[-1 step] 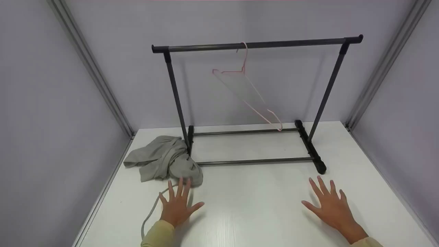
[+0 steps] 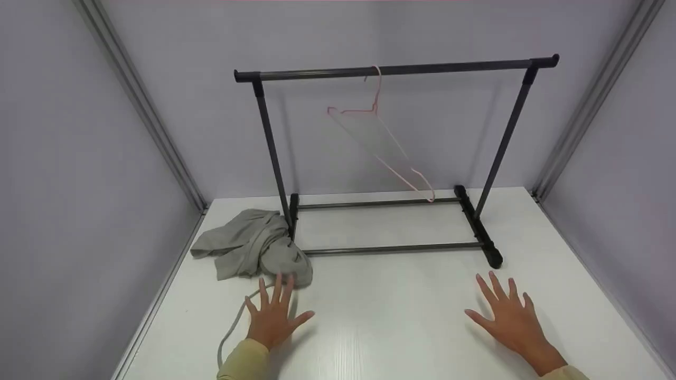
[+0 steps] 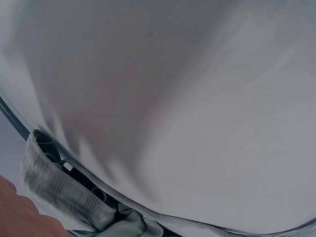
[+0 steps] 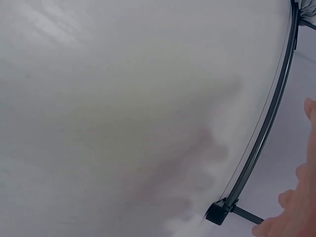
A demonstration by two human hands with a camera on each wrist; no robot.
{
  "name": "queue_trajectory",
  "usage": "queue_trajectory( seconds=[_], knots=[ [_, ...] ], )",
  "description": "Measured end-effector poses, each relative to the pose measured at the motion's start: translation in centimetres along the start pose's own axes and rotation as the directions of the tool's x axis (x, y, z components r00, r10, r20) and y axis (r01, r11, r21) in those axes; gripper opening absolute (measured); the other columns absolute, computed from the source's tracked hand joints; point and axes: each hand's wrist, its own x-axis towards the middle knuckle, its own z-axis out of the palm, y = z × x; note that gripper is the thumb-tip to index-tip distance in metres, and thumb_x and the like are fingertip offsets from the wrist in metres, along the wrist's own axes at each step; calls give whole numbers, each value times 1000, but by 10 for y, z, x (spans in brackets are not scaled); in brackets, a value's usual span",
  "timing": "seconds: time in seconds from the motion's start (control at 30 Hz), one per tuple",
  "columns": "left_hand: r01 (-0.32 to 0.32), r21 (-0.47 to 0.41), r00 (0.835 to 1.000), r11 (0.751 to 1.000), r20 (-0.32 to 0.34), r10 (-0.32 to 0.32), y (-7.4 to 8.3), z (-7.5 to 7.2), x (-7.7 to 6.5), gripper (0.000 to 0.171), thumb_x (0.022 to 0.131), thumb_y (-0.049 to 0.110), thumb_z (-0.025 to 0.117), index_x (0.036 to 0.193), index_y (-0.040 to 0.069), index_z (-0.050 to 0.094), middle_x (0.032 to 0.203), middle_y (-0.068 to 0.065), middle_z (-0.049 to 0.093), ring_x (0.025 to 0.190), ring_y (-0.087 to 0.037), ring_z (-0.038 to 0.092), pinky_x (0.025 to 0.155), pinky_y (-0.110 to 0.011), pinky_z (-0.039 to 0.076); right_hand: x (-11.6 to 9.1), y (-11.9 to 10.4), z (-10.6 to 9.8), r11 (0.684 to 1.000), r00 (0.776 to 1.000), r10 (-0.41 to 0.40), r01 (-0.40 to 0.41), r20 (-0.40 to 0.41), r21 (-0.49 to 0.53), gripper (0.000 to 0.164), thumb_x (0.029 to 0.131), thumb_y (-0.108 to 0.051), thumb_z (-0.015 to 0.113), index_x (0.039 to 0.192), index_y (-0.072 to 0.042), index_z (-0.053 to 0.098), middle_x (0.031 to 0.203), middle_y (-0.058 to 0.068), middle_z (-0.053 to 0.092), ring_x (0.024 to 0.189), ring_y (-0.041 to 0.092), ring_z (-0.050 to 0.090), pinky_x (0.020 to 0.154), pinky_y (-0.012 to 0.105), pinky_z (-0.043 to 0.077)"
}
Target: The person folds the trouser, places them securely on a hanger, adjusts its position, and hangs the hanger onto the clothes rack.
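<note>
My left hand (image 2: 272, 321) is held over the white table with fingers spread and palm down, holding nothing. Its fingertips overlap the near edge of a crumpled grey cloth garment (image 2: 243, 240) in the head view. From beneath that garment a thin grey cord (image 2: 231, 330) runs toward my left sleeve. Off to the right, my right hand (image 2: 509, 321) also spreads its fingers, with nothing in it, just in front of the rack's right foot (image 2: 494, 257). A pink clothes hanger (image 2: 397, 171) hangs by its hook from the rack's top bar, turned at an angle.
The black garment rack (image 2: 449, 68) stands at the back of the table (image 2: 369, 301), its two lower bars close above the tabletop. The grey garment lies against its left foot. Pale walls (image 2: 137, 211) with metal corner posts enclose the table on the left, back and right.
</note>
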Motion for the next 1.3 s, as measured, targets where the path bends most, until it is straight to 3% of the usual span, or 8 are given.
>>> queue_trajectory(
  seconds=[0.2, 0.43, 0.73, 0.9, 1.0, 1.17, 1.3],
  knots=[
    [9, -34, 1000, 999, -2, -9, 1, 0, -2, 97, 75, 82, 35, 148, 21, 22, 154, -10, 14, 135, -49, 7, 87, -79, 12, -1, -3, 0, 1000, 1000, 1, -1, -1, 11, 84, 82, -70, 46, 148, -21, 25, 149, 16, 25, 127, 53, 23, 91, 71, 22],
    [11, -67, 1000, 998, -18, -12, 0, -1, -4, 96, 76, 81, 38, 148, 19, 25, 153, -11, 15, 133, -51, 9, 87, -79, 12, -2, -5, 2, 996, 1000, -8, 9, -16, 89, 81, 86, -61, 51, 146, -13, 29, 146, 22, 29, 124, 57, 26, 82, 66, 36],
    [80, -131, 997, 988, 8, -79, -6, 1, -4, 90, 80, 76, 37, 149, 20, 23, 154, -12, 14, 134, -50, 5, 91, -77, 9, -5, -15, 5, 977, 1000, 1, 5, -30, 215, 62, 87, -24, 64, 141, -6, 38, 138, 22, 42, 124, 44, 38, 87, 62, 38],
    [94, -178, 995, 980, -24, -99, -8, -3, -3, 83, 86, 68, 39, 148, 14, 25, 152, -16, 18, 133, -51, 9, 91, -76, 15, -1, -30, 6, 963, 997, -3, 24, -76, 270, 50, 86, -16, 66, 132, -5, 49, 125, 16, 56, 114, 35, 51, 89, 52, 42],
    [102, -269, 992, 958, -39, -117, -12, -8, 0, 76, 91, 58, 43, 148, 11, 24, 151, -17, 19, 134, -49, 10, 94, -71, 21, 5, -41, 7, 953, 996, -5, 30, -84, 300, 42, 87, -15, 65, 126, -6, 55, 120, 13, 59, 112, 31, 54, 89, 49, 44],
    [141, -419, 984, 897, -42, -174, -22, -20, 2, 64, 96, 39, 49, 146, 8, 25, 150, -19, 20, 136, -41, 16, 100, -58, 28, 17, -68, 8, 919, 1000, -3, 10, -20, 394, 37, 90, -17, 62, 125, -10, 56, 120, 7, 58, 113, 25, 53, 92, 43, 43],
    [171, -468, 969, 867, -77, -233, -31, -30, 3, 56, 95, 29, 52, 143, 8, 33, 145, -16, 34, 122, -36, 44, 90, -53, 41, 27, -96, 9, 888, 1000, -27, 23, 2, 458, 36, 90, -16, 62, 126, -12, 56, 119, 2, 58, 108, 18, 55, 89, 39, 45]
  ],
)
